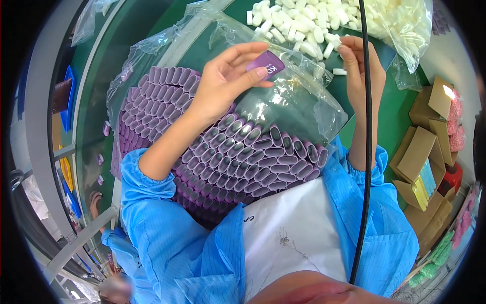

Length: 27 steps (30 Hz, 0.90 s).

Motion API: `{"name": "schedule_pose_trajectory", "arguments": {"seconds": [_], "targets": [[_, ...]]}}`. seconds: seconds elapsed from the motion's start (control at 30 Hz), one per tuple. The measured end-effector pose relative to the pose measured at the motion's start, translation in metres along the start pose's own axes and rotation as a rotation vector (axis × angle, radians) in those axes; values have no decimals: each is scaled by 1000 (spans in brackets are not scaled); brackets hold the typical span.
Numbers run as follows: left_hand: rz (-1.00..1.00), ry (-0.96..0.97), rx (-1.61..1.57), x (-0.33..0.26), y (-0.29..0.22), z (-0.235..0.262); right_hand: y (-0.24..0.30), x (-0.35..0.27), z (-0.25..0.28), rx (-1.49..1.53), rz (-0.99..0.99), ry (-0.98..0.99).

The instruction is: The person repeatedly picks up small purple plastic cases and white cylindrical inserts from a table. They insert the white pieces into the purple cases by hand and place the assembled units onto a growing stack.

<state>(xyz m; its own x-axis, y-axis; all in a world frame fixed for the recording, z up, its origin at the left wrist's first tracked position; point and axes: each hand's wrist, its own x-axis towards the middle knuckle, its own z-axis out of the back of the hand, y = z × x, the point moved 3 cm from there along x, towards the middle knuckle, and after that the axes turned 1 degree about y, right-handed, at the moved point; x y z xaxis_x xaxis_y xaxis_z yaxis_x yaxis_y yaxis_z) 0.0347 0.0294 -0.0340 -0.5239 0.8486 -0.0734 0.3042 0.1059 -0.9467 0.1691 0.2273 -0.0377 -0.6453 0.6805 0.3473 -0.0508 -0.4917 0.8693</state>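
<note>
Green counter carries a clear bag. Over the bag, the left hand clamps a purple tube between thumb and fingers, one end jutting free. Beside the bag, a cable crosses the right hand, its fingers near white caps; their grip I cannot tell. Below the bag, the left forearm hides more tubes.

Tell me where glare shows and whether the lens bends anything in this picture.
Head view: bright glare streaks the clear plastic; head view: the grey frame at far left bows, and the corners go black; head view: the purple case in the left hand looks fairly sharp.
</note>
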Motion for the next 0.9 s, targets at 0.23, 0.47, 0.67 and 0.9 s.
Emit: {"name": "schedule_pose_trajectory", "arguments": {"seconds": [0.23, 0.47, 0.67, 0.9], "targets": [[-152, -22, 186, -5, 4, 2, 46, -11, -42, 255, 185, 398], [-232, -1, 244, -12, 5, -7, 38, -12, -37, 348, 254, 270], [-268, 8, 188, -12, 9, -8, 45, -13, -39, 230, 315, 333], [-303, -4, 192, -14, 7, -10, 46, -18, -43, 213, 428, 214]]}}
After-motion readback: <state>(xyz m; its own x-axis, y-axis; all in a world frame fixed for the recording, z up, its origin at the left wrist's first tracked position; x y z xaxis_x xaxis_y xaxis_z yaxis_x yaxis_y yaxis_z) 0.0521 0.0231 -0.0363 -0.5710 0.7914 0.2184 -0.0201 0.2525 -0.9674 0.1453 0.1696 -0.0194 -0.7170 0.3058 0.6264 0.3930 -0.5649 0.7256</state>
